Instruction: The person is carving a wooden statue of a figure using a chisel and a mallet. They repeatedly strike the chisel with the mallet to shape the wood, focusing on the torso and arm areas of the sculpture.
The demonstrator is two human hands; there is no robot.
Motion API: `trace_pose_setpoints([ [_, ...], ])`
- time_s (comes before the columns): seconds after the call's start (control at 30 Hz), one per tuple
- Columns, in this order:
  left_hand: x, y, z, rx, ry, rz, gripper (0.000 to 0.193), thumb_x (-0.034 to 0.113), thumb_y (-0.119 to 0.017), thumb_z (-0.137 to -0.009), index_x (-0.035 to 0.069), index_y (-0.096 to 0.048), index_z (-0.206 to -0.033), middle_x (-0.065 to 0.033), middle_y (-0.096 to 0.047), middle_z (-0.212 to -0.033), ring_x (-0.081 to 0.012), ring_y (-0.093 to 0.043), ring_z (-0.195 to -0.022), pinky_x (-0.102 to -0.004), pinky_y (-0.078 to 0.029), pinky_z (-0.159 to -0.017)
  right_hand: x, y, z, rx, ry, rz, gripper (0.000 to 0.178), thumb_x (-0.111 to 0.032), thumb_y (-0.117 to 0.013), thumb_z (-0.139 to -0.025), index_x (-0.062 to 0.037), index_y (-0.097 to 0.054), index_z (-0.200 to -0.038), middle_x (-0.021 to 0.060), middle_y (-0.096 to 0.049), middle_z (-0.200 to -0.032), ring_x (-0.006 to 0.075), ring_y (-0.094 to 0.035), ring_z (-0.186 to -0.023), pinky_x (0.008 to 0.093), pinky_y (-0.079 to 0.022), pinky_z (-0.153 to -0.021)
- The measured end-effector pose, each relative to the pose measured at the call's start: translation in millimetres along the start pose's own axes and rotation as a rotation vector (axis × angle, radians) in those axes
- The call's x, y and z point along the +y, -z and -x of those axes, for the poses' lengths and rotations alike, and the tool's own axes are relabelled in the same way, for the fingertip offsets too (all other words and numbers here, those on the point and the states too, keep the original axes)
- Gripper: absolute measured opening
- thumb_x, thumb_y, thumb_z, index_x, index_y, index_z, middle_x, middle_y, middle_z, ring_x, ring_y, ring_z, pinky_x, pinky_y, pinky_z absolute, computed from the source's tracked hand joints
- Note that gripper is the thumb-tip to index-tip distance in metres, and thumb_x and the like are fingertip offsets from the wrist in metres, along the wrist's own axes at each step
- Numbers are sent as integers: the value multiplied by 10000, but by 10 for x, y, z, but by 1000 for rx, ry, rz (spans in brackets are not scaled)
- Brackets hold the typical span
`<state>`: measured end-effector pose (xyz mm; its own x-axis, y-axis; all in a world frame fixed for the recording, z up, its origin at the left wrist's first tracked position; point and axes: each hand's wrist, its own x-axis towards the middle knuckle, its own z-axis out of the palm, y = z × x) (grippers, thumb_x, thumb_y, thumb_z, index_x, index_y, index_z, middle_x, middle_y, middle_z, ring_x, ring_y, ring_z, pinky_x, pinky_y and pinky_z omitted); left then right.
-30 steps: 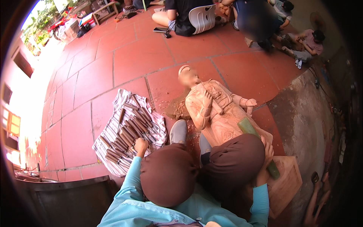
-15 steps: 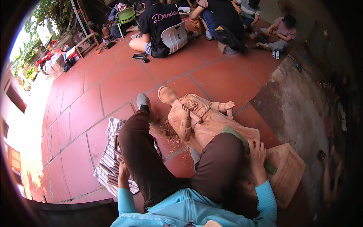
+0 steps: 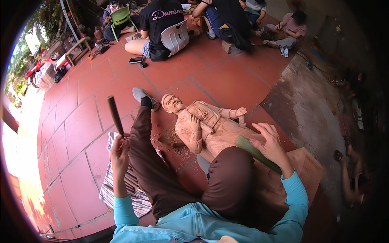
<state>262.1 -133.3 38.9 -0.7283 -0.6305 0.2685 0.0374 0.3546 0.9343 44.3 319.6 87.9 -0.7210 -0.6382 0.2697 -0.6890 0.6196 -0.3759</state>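
My left hand [image 3: 118,153], raised beside my left knee, is closed around the lower end of a slim dark carving chisel [image 3: 115,115] that points upward. Below that hand, several long tools [image 3: 130,183] lie on a striped cloth [image 3: 106,195]. A carved wooden figure [image 3: 221,131] of a robed person rests on its back in front of me, with its base near my right side. My right hand [image 3: 271,143] hovers over a green flat bar [image 3: 256,152] lying along the figure's lower part. Its fingers are spread; whether the thumb touches the bar I cannot tell.
Wood shavings [image 3: 172,139] litter the red tiled floor [image 3: 133,77] beside the figure. At the back, several people sit working, one on a white chair [image 3: 176,38]. A phone [image 3: 135,60] lies behind that person. Rough grey concrete [image 3: 304,105] borders the tiles on the right.
My left hand has risen from the cloth, bringing up the chisel. My right hand has lifted off the green bar's side and spread its fingers above it. The view has shifted slightly.
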Motion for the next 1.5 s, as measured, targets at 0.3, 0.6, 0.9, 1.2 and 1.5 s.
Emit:
trace_pose_setpoints([
  [0.3,462,-1911,-588,-1017,-110,18,214,183,-644,-937,20,-699,-1065,-94,-646,-878,-196,-631,-755,-332,-493,-692,-169,-430,-1354,-763,94,-1048,539,-365,-708,-885,-57,-590,-1310,119,-620,-1181,198,-604,-1046,328,-509,-873],
  [0.6,-91,-2151,-299,-139,-208,-430,543,317,-839,-699,103,-650,-1161,-97,-574,-1095,-289,-528,-1076,-422,-428,-919,528,-1097,-1619,-431,161,-1090,145,-44,-654,-892,22,-624,-1017,171,-679,-1015,228,-700,-863,335,-577,-790],
  [0.9,260,-3229,-646,-510,-862,-202,407,379,-572,-867,71,-649,-1122,-114,-626,-1200,-268,-542,-1248,-424,-387,-1079,577,-1317,-1691,-356,360,-912,210,-177,-625,-934,-16,-610,-1067,159,-675,-1030,243,-694,-957,345,-561,-859],
  [1.2,264,-3546,-628,-356,-825,-6,230,269,-619,-760,77,-590,-883,-16,-518,-751,-194,-577,-747,-314,-462,-699,566,-1530,-1796,-319,449,-911,221,-188,-618,-934,-20,-603,-1077,150,-674,-1043,250,-683,-984,364,-547,-880],
  [1.5,137,-3553,-725,-266,-811,84,258,347,-626,-833,112,-616,-939,8,-482,-730,-174,-561,-724,-293,-436,-658,519,-1592,-1869,-314,483,-903,232,-198,-611,-934,-24,-597,-1087,140,-672,-1055,257,-672,-1012,384,-534,-902],
])
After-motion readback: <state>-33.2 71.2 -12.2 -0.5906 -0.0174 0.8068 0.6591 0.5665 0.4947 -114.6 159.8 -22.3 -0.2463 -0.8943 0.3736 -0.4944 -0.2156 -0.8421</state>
